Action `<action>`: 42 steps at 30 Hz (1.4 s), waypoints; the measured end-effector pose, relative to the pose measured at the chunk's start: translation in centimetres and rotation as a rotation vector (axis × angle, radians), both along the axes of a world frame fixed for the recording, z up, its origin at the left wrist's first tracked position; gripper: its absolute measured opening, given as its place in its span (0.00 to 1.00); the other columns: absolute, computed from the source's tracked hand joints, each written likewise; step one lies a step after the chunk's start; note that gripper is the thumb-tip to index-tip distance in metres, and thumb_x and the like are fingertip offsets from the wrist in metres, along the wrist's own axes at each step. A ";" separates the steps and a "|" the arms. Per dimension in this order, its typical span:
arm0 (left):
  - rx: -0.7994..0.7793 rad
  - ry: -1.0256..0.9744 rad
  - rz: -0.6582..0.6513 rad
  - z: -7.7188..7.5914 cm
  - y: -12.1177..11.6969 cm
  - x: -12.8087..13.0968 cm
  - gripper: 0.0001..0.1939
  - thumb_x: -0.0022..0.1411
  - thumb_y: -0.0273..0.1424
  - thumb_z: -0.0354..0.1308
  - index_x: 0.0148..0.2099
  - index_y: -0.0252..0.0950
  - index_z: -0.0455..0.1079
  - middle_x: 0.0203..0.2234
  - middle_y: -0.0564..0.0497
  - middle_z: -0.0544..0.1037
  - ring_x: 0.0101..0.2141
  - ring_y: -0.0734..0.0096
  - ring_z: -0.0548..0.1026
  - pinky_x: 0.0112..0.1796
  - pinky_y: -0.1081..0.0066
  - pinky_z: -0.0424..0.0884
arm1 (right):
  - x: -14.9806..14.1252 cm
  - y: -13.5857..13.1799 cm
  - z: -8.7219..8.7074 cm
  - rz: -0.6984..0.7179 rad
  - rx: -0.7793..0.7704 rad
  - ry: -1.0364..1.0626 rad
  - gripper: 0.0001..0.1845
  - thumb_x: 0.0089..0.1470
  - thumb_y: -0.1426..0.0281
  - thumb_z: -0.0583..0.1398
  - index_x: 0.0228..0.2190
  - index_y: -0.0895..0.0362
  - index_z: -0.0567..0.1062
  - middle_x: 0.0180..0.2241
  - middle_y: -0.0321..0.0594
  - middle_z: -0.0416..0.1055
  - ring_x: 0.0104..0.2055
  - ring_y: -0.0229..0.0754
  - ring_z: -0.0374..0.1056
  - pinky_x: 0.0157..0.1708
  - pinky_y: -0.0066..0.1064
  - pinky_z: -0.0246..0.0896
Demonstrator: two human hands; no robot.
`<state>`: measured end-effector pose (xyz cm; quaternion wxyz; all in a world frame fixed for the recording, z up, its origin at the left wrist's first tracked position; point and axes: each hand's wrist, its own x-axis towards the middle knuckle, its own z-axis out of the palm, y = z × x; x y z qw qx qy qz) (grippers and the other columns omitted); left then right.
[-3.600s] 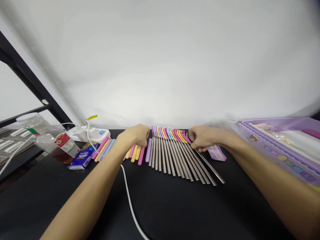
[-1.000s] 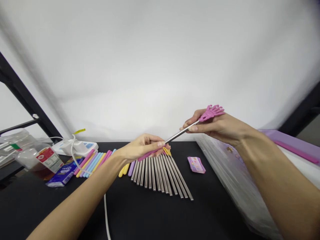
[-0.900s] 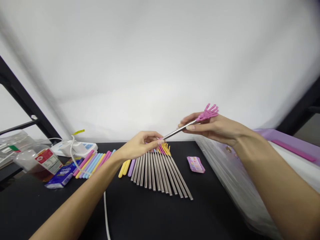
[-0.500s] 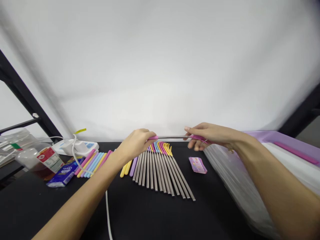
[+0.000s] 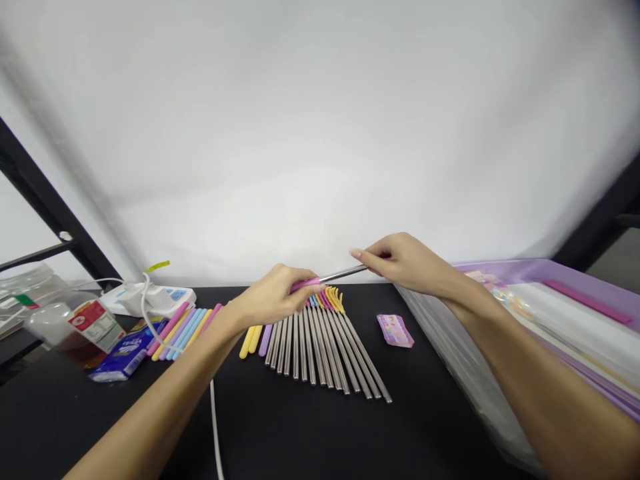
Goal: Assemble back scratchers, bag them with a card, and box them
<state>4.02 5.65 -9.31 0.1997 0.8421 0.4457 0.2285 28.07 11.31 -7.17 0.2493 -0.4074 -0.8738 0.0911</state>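
- Holding the slim pink plastic handle [image 5: 304, 285], the left hand [image 5: 280, 293] has its fingers wrapped round it.
- Gripping the thin silvery metal rod [image 5: 343, 274] toward its other end, the right hand [image 5: 407, 268] hides that end from view.
- Handle and rod meet roughly in one line, lifted off the matte black tabletop [image 5: 300, 433] and sloping up slightly toward the right hand.
- Step in hand, as I judge it: working handle and rod against each other along their length; whether by push, pull or twist, I cannot tell.
- Next move, by my reading, calls for a firm hold at both ends, the pieces in line, and clearance over the fanned row of shiny metal sticks [image 5: 318, 347] with small coloured plastic tips.
- Left of that row lie a pale purple round-ended stick [image 5: 265, 341] and two yellow round-ended sticks [image 5: 247, 342]; farther left, a group of pink, yellow, purple and blue sticks [image 5: 187, 330].
- Right of it, a small pink printed packet [image 5: 395, 331] lies flat, with the lilac plastic bin [image 5: 530, 270] beyond.
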 end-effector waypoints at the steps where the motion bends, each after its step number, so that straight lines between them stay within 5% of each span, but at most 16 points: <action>1: -0.092 -0.059 -0.023 0.1 -0.1 0.3 0.20 0.70 0.41 0.46 0.30 0.34 0.66 0.19 0.54 0.69 0.20 0.78 0.63 0.24 0.75 0.58 | -0.2 -0.2 0.0 0.029 0.049 -0.003 0.31 0.60 0.54 0.53 0.11 0.57 0.58 0.17 0.28 0.40 0.21 0.32 0.39 0.25 0.31 0.34; 5: -0.432 -0.224 -0.116 -0.2 -0.2 0.8 0.22 0.69 0.47 0.46 0.39 0.33 0.70 0.16 0.57 0.66 0.16 0.81 0.56 0.20 0.76 0.54 | -0.8 -0.4 -0.5 0.125 0.211 0.012 0.31 0.61 0.56 0.52 0.12 0.59 0.62 0.17 0.27 0.41 0.21 0.32 0.39 0.25 0.29 0.35; 7: -0.441 -0.221 -0.110 -0.5 0.1 0.6 0.23 0.68 0.47 0.46 0.40 0.32 0.70 0.16 0.57 0.65 0.16 0.81 0.55 0.20 0.76 0.53 | -1.1 -0.3 -1.0 0.131 0.247 0.014 0.31 0.62 0.56 0.52 0.12 0.59 0.63 0.17 0.27 0.43 0.21 0.32 0.40 0.25 0.29 0.36; 11: 0.031 -0.019 0.023 -1.1 0.8 -0.1 0.19 0.69 0.42 0.49 0.35 0.33 0.72 0.21 0.53 0.70 0.22 0.77 0.65 0.25 0.74 0.59 | -1.4 0.4 -1.8 0.024 0.059 -0.049 0.32 0.62 0.51 0.49 0.15 0.57 0.68 0.14 0.30 0.52 0.19 0.33 0.47 0.24 0.30 0.39; 15: 0.485 0.213 0.062 -1.6 1.2 -0.4 0.14 0.70 0.35 0.49 0.46 0.35 0.73 0.31 0.49 0.75 0.31 0.71 0.71 0.34 0.70 0.64 | -1.3 1.1 -1.9 -0.153 -0.159 -0.107 0.37 0.61 0.45 0.45 0.15 0.57 0.70 0.14 0.37 0.64 0.18 0.37 0.57 0.24 0.31 0.45; 17: 0.560 0.280 0.053 -1.7 1.2 -0.3 0.16 0.72 0.34 0.45 0.49 0.34 0.72 0.32 0.48 0.75 0.31 0.69 0.71 0.34 0.69 0.65 | -1.4 1.1 -1.9 -0.228 -0.108 -0.095 0.37 0.61 0.45 0.45 0.12 0.56 0.67 0.13 0.38 0.63 0.17 0.37 0.56 0.24 0.32 0.44; 20: 0.596 0.306 0.055 -1.8 0.9 0.2 0.17 0.73 0.34 0.42 0.47 0.32 0.71 0.28 0.49 0.72 0.28 0.70 0.69 0.31 0.70 0.63 | -1.9 0.8 -2.5 -0.334 0.196 -0.009 0.35 0.62 0.50 0.47 0.10 0.56 0.60 0.11 0.36 0.56 0.16 0.36 0.48 0.24 0.33 0.40; 24: 0.537 0.229 0.027 -1.8 0.6 0.9 0.16 0.72 0.32 0.42 0.41 0.32 0.69 0.25 0.52 0.69 0.25 0.73 0.65 0.29 0.70 0.59 | -2.3 0.7 -3.8 -0.349 0.499 0.119 0.31 0.61 0.59 0.50 0.09 0.56 0.59 0.11 0.36 0.54 0.17 0.35 0.48 0.24 0.33 0.39; 30: 0.228 -0.038 -0.019 -0.9 0.3 2.0 0.18 0.70 0.33 0.46 0.27 0.34 0.64 0.18 0.57 0.57 0.21 0.78 0.54 0.25 0.72 0.53 | -2.2 0.2 -3.3 -0.270 0.651 0.115 0.32 0.63 0.62 0.48 0.09 0.56 0.60 0.11 0.38 0.57 0.18 0.36 0.51 0.24 0.33 0.42; 36: -0.216 -0.258 -0.104 -0.9 0.1 2.0 0.18 0.69 0.41 0.48 0.35 0.33 0.69 0.18 0.58 0.59 0.19 0.80 0.54 0.21 0.75 0.51 | -2.2 -0.2 -2.8 -0.177 0.731 0.044 0.31 0.63 0.65 0.48 0.09 0.56 0.58 0.11 0.39 0.58 0.18 0.36 0.49 0.24 0.34 0.41; 42: -0.169 -0.189 -0.090 -0.9 0.3 2.0 0.16 0.69 0.41 0.47 0.42 0.35 0.69 0.19 0.56 0.68 0.20 0.79 0.64 0.23 0.77 0.60 | -3.1 -0.3 -3.5 -0.074 0.673 -0.066 0.30 0.63 0.65 0.47 0.11 0.57 0.65 0.13 0.40 0.63 0.19 0.37 0.53 0.25 0.34 0.40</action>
